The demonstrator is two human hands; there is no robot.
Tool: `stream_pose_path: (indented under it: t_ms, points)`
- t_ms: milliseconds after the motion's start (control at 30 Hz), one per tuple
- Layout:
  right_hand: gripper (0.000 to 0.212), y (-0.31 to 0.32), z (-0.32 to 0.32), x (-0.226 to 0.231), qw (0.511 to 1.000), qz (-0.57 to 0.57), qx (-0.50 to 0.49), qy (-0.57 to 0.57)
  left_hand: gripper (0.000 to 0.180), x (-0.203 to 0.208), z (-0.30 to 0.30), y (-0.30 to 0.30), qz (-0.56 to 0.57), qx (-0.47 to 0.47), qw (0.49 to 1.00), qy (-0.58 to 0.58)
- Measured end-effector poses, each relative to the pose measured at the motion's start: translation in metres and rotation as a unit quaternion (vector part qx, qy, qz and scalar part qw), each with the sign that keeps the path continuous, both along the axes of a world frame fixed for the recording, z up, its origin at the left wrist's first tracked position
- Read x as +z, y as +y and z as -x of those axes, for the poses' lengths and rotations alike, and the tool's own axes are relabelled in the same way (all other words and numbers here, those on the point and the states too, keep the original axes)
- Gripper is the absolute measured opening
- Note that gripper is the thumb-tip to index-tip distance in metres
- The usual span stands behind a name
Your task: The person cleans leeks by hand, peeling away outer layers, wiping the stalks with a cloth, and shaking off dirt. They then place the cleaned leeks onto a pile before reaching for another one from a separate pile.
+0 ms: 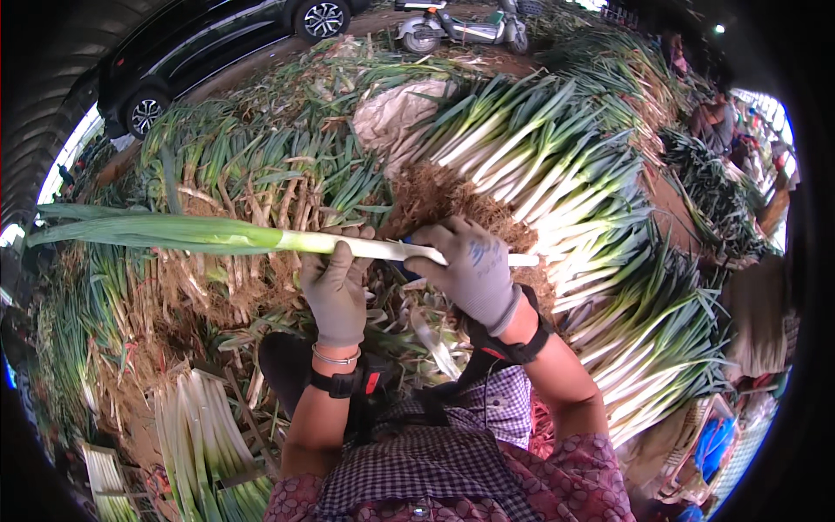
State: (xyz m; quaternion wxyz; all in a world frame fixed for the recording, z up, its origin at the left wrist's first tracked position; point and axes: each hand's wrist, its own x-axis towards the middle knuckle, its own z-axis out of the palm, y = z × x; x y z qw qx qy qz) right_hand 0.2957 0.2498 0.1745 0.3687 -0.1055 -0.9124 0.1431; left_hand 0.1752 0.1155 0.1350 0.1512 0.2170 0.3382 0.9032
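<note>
A long green onion (365,247) lies level across the middle of the view, its green leaves to the left and its white end to the right. My left hand (337,283), in a grey glove, closes on the white stalk, with the thumb along its near side. Farther right, my gloved right hand (472,265) pinches the stalk near its pale end, which sticks out beyond the palm. A thin outer layer appears partly lifted beside the right fingers. Something small and blue shows behind those fingers, too hidden to name.
Untrimmed green onions with brown roots (261,204) are heaped at the left. Clean white onions (557,174) lie in rows at the right, near a root pile (435,196). Bundled stalks (204,435) stand at the lower left. A scooter (461,28) and black car (200,48) stand beyond.
</note>
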Motion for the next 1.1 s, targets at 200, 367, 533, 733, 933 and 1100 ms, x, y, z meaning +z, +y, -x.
stream_pose_path:
  t_ms: [200,367,533,733,933,1100]
  points:
    - [0.016,-0.003,0.018,-0.015,0.993,-0.112,-0.031,-0.032,0.016,-0.002,-0.004,0.0,-0.007,0.007,0.999,-0.031]
    - [0.013,0.018,0.011,0.0,0.759,0.623,0.184,0.049,0.021,-0.003,0.012,-0.023,-0.023,0.03,0.999,-0.024]
    - [0.012,0.066,-0.005,0.007,0.781,0.572,0.181,0.17,0.019,-0.008,0.033,-0.045,-0.026,0.05,0.998,0.028]
    - [0.062,-0.012,0.035,0.014,0.989,0.015,0.134,0.067,0.022,-0.002,0.031,-0.042,-0.044,0.059,0.997,0.031]
    - [0.042,-0.014,0.085,-0.014,0.964,-0.069,0.208,0.149,0.023,0.003,0.025,-0.04,-0.064,0.051,0.997,-0.003]
    - [0.016,0.0,0.065,-0.015,0.82,0.479,0.215,0.228,0.023,-0.006,0.039,-0.067,-0.069,0.083,0.994,0.002]
